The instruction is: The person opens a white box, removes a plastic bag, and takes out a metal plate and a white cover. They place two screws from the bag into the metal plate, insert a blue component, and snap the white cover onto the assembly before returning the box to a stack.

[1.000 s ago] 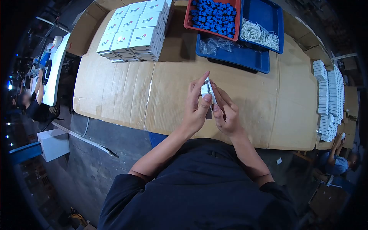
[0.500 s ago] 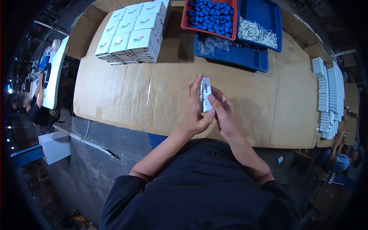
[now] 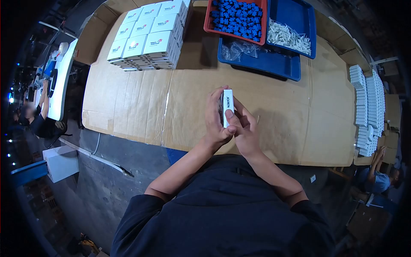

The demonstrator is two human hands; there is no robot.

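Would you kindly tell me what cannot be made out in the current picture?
All in the head view:
- White piece: its far side and lower end, hidden by the left hand and right hand.
- Stacked boxes: small logo print, too small to read surely.
- Red tray: far rim, cut off by the top edge.
- Co-worker at far right: anything held, too small and dim.

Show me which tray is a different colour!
It's the red tray, holding blue pieces; the tray with white pieces and the tray with clear plastic are both blue.
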